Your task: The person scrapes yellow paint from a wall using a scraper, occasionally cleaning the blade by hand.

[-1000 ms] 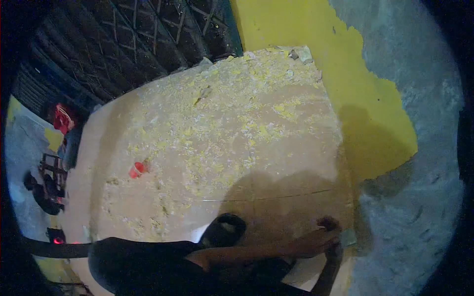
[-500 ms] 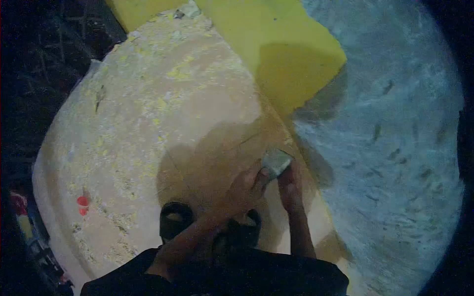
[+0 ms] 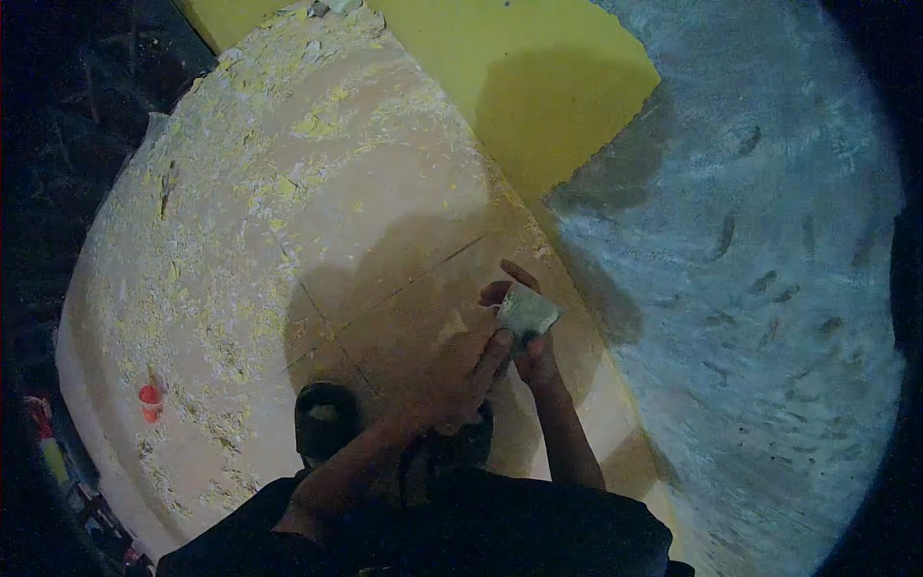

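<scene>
A small pale grey-green square piece (image 3: 529, 312) is held in front of my body, above the floor. My right hand (image 3: 535, 356) is closed on it from below and behind, with the thumb at its lower edge and fingers showing past its upper left side. My left hand (image 3: 473, 370) reaches in from the left with its fingers together, fingertips at the lower left corner of the piece. My palms are mostly hidden.
Paint flakes litter the beige floor (image 3: 385, 202) on the left. A red cup (image 3: 150, 404) stands at lower left. A yellow surface (image 3: 577, 96) is at the top, and a rough blue-grey surface (image 3: 769, 240) lies right. A dark shoe (image 3: 327, 418) shows below.
The square piece has turned and shifted slightly left. My right hand's fingers have moved from its right side to behind it and past its upper left. The view has shifted slightly.
</scene>
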Motion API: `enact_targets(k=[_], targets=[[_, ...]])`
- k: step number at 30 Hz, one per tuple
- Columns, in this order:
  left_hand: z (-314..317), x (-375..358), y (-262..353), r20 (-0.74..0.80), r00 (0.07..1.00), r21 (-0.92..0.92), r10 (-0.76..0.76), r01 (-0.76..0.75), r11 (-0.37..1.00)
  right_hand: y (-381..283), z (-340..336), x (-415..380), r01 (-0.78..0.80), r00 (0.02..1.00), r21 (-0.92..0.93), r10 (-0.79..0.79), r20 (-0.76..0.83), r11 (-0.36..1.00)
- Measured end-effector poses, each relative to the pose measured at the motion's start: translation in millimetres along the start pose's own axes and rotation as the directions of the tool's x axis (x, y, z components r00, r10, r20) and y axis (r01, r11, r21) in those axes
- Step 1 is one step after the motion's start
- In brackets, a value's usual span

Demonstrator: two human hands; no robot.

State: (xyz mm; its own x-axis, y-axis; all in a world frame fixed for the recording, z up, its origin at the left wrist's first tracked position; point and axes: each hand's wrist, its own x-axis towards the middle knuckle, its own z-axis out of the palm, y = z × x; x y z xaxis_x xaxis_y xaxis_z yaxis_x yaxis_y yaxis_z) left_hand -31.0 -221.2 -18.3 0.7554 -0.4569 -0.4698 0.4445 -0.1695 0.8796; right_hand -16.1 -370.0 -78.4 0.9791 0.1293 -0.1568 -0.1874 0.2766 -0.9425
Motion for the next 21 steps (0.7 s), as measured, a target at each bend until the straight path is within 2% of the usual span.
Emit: enact_targets(k=[1, 3, 4, 5, 7, 9, 11, 12, 13, 14, 16, 18, 19, 20, 21], targets=[[-0.1, 1.3, -1.3, -0.078, 0.990, 0.078, 0.116, -0.110, 0.991, 4.1, -4.5, 0.0, 0.000, 1.000, 0.007, 0.000, 0.002, 1.000], [-3.1, -1.2, 6.8, -0.149, 0.961, 0.169, 0.234, -0.209, 0.963, 10.4, -16.2, -1.9, 0.002, 0.999, -0.016, -0.001, 0.038, 1.000], [-8.2, -8.0, 28.2, -0.151, 0.979, 0.129, 0.136, -0.117, 0.985, 11.0, -15.9, -3.8, 0.003, 0.999, -0.012, -0.003, 0.042, 1.000], [-11.2, -11.2, 40.5, -0.151, 0.988, 0.088, 0.038, -0.025, 0.996, 11.9, -15.0, -6.4, -0.064, 0.990, -0.142, 0.045, -0.134, 0.988], [-12.9, -10.6, 41.0, -0.198, 0.975, 0.098, 0.104, -0.085, 0.991, 8.4, -10.6, -5.6, -0.136, 0.956, -0.249, 0.061, -0.287, 0.959], [-15.7, -9.6, 33.1, -0.258, 0.953, 0.120, 0.160, -0.133, 0.984, -5.9, -7.2, -10.1, -0.011, 0.910, -0.318, -0.122, -0.397, 0.948], [-18.3, 3.3, 4.4, -0.151, 0.967, 0.009, 0.206, -0.207, 0.978, -13.9, -13.5, -21.9, 0.293, 0.881, -0.447, -0.421, -0.217, 0.845], [-10.3, 17.9, -27.8, -0.167, 0.946, 0.002, 0.279, -0.282, 0.959, -26.3, -22.6, -26.4, 0.194, 0.915, -0.736, -0.391, -0.103, 0.648], [-6.4, 27.8, -37.7, -0.157, 0.919, 0.024, 0.362, -0.363, 0.931, -39.5, -31.7, -31.2, 0.143, 0.935, -0.928, -0.355, 0.012, 0.344], [-2.2, 37.7, -46.7, -0.146, 0.885, 0.045, 0.443, -0.441, 0.896, -36.9, -36.1, -30.5, 0.178, 0.930, -0.955, -0.358, 0.084, 0.238], [-7.9, 27.4, -29.9, -0.128, 0.815, 0.091, 0.565, -0.558, 0.825, -20.2, -37.6, -17.9, 0.272, 0.895, -0.922, -0.423, 0.138, 0.275], [-22.2, 17.3, -16.4, -0.183, 0.741, 0.133, 0.647, -0.633, 0.763, -1.0, -39.6, -19.6, 0.291, 0.866, -0.921, -0.481, 0.138, 0.260], [-19.3, 10.0, -14.5, -0.203, 0.813, 0.120, 0.546, -0.533, 0.838, 12.4, -43.0, -29.3, 0.248, 0.858, -0.949, -0.499, 0.122, 0.194], [-14.1, 10.1, -15.2, -0.208, 0.827, 0.101, 0.522, -0.513, 0.852, 17.8, -52.1, -35.7, 0.199, 0.843, -0.974, -0.526, 0.114, 0.108], [-9.3, 10.6, -16.2, -0.213, 0.840, 0.082, 0.499, -0.493, 0.866, 16.0, -46.2, -42.2, 0.122, 0.909, -0.978, -0.414, 0.041, 0.171]])
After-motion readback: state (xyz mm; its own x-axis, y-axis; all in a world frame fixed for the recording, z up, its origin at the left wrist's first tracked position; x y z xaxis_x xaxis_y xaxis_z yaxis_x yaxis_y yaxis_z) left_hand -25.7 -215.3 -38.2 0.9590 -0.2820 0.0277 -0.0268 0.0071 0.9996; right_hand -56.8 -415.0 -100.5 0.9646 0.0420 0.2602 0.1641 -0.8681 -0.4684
